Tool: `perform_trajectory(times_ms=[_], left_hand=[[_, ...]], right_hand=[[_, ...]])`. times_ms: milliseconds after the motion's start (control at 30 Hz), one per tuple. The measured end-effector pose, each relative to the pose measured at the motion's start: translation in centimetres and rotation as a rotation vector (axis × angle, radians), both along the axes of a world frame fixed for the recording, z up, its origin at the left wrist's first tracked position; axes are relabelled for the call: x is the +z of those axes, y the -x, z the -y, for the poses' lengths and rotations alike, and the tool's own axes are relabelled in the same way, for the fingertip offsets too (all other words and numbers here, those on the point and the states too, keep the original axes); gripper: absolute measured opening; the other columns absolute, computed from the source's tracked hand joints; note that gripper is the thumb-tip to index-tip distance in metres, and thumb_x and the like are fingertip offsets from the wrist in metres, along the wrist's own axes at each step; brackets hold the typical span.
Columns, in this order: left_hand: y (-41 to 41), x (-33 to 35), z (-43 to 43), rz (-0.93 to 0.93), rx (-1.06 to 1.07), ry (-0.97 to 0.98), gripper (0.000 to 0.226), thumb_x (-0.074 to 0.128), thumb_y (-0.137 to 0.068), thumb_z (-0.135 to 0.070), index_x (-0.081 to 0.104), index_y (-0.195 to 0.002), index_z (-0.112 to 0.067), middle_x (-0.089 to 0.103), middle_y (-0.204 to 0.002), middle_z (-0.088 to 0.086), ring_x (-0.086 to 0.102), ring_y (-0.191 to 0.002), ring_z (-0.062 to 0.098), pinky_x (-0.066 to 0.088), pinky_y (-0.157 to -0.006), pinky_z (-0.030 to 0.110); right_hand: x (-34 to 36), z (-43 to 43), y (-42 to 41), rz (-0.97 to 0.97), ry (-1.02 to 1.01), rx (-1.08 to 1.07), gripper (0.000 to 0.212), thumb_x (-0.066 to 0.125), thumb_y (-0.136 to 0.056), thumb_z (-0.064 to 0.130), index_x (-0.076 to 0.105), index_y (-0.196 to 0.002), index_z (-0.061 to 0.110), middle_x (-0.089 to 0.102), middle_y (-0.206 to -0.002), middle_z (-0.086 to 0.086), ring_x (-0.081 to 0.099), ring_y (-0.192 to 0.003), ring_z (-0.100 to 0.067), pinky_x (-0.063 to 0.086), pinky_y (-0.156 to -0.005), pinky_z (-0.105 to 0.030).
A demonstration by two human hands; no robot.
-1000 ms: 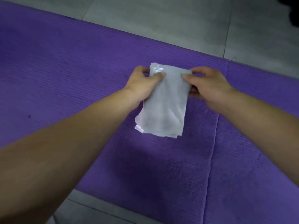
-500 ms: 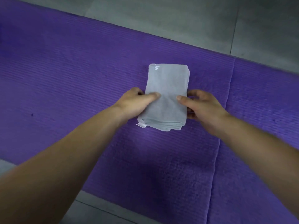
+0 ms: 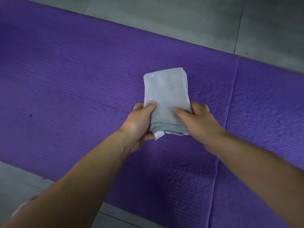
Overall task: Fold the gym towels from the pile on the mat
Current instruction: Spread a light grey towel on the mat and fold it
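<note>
Grey towel (image 3: 166, 91) between left grip (image 3: 139, 124) and right grip (image 3: 197, 119)

Looks down on a purple ribbed mat (image 3: 82, 79) laid over grey floor tiles (image 3: 164, 17). Holds a folded pale grey towel (image 3: 166, 94) by its near end: grips the left edge with the left hand (image 3: 139, 124) and the right edge with the right hand (image 3: 197, 122), thumbs on top. Shows stacked layers and a small white tag (image 3: 158, 134) at the near left corner.
</note>
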State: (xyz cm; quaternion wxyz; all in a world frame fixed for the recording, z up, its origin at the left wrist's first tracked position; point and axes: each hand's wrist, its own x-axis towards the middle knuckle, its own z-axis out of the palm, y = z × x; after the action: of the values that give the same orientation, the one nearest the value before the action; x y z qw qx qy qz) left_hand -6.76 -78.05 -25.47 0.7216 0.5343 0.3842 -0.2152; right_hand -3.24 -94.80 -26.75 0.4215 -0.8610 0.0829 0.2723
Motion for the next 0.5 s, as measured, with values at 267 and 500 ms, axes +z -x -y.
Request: perform_trajectory(times_ms=[267, 500], left_hand=[[-0.6, 0.3, -1.5, 0.074, -0.739, -0.827, 0.035, 0.049, -0.097, -0.054, 0.054, -0.112, -0.023, 0.065, -0.103, -0.003, 0.066, -0.093, 0.021, 0.052, -0.08, 0.036], [-1.4, -1.1, -0.9, 0.288, -0.445, -0.791, 0.055, 0.052, -0.091, -0.025, 0.036, -0.143, -0.029, 0.046, -0.13, 0.0, 0.052, -0.119, 0.026, 0.044, -0.104, 0.042]], right_hand=[[-0.8, 1.2, 0.6, -0.107, 0.071, 0.131, 0.035, 0.057, -0.086, 0.056, 0.068, -0.091, 0.023, 0.063, -0.114, -0.005, 0.069, -0.079, -0.016, 0.049, -0.055, -0.02], [0.4, 0.1, 0.5, 0.519, 0.281, 0.284, 0.069, 0.057, -0.094, 0.048, 0.029, -0.152, 0.023, 0.02, -0.159, -0.007, 0.017, -0.148, -0.029, 0.026, -0.117, -0.043]])
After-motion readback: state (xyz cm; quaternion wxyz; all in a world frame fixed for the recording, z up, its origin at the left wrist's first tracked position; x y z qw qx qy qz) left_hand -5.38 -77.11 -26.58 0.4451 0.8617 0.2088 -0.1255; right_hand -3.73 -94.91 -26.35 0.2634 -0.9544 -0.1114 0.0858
